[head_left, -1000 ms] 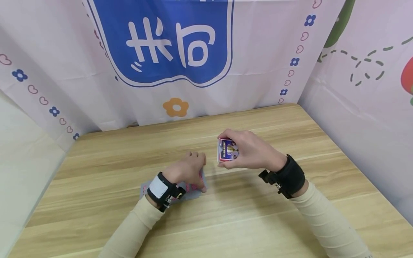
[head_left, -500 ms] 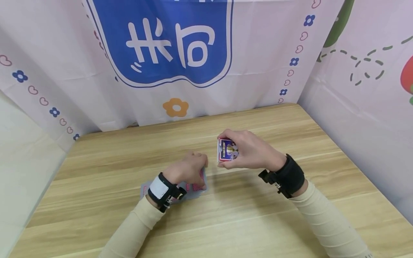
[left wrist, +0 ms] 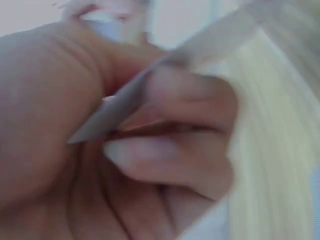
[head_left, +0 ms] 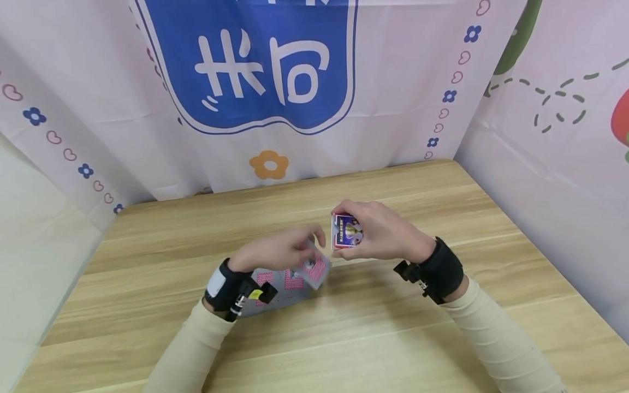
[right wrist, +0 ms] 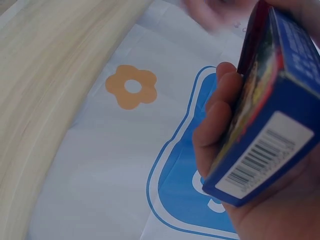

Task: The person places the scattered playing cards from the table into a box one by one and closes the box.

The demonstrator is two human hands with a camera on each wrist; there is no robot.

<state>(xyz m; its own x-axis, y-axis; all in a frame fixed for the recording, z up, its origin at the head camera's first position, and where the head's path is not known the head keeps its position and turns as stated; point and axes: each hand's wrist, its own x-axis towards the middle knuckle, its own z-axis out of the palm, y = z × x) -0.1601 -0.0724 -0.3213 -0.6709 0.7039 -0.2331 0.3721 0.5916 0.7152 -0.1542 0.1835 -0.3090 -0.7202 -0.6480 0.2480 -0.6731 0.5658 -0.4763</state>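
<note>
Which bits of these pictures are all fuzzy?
Head view: the left hand and its card are smeared, the box clearer; left wrist view: nearly everything is blurry; right wrist view: the barcode bars show clearly, the left hand is smeared.

The right hand [head_left: 385, 229] grips the card box [head_left: 347, 230] — thumb along its near edge, fingers curled round the far one — with the right forearm [head_left: 498, 333] lying to its near right. Just left of the box, the left hand [head_left: 277, 249] bends thumb and fingers into a pinch, the left forearm [head_left: 184, 346] slanting at the box's near left.
</note>
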